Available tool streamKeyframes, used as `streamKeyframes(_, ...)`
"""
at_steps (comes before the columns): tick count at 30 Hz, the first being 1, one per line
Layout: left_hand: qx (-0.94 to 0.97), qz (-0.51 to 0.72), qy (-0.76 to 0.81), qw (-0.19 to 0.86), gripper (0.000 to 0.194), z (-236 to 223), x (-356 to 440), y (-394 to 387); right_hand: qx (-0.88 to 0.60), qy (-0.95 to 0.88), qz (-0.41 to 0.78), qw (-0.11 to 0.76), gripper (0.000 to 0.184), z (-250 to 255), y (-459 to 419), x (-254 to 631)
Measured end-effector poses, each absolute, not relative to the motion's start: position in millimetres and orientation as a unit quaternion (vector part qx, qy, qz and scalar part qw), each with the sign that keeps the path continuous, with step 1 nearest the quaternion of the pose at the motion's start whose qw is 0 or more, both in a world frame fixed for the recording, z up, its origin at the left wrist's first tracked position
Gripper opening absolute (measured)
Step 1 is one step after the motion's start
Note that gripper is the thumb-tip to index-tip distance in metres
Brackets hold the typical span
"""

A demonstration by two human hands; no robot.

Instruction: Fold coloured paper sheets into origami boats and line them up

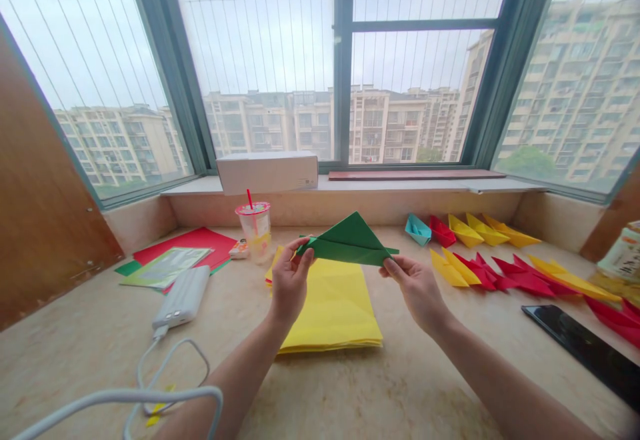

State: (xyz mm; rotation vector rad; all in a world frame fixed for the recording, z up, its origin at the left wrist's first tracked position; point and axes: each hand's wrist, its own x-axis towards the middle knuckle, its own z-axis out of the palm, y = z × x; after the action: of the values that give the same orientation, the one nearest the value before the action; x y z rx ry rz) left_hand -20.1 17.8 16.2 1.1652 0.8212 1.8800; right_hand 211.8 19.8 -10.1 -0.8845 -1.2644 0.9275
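Green folded paper point(353, 243) is held up over the yellow paper stack point(340, 310) — at its left end the left hand point(290, 285) has thumb and fingers clamped on it, at its right end the right hand point(416, 288) pinches it likewise, and farther right stand folded paper boats point(453, 271).

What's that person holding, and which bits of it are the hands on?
A folded green paper. The left hand holds it by its left end, and the right hand by its right end.
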Motion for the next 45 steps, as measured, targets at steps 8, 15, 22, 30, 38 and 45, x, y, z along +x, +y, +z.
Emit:
streamKeyframes(8,0.478,0.7,0.348,0.401,0.033,7.9,-24.7,21.1,-0.345,-0.53,0.418,0.652,0.031,-14.9,24.6,214.7)
streamKeyframes(15,0.517,0.667,0.34,0.415,0.038,9.0,-21.3,17.7,-0.348,-0.488,0.402,0.692,0.056,-5.4,21.7,210.9)
streamKeyframes(22,0.476,0.689,0.363,0.409,0.049,7.8,-20.1,21.7,-0.363,-0.465,0.39,0.707,0.051,-6.3,20.0,205.6)
streamKeyframes(30,0.482,0.704,0.377,0.36,0.029,7.8,-19.5,20.2,-0.379,-0.491,0.337,0.708,0.034,-9.6,16.4,204.5)
streamKeyframes(38,0.591,0.64,0.409,0.271,0.032,-0.9,-22.8,20.4,-0.391,-0.467,0.342,0.716,0.042,-3.6,18.8,211.7)
streamKeyframes(45,0.678,0.596,0.413,0.122,0.023,-0.6,-31.0,22.1,-0.391,-0.559,0.275,0.677,0.036,-17.1,21.2,211.5)
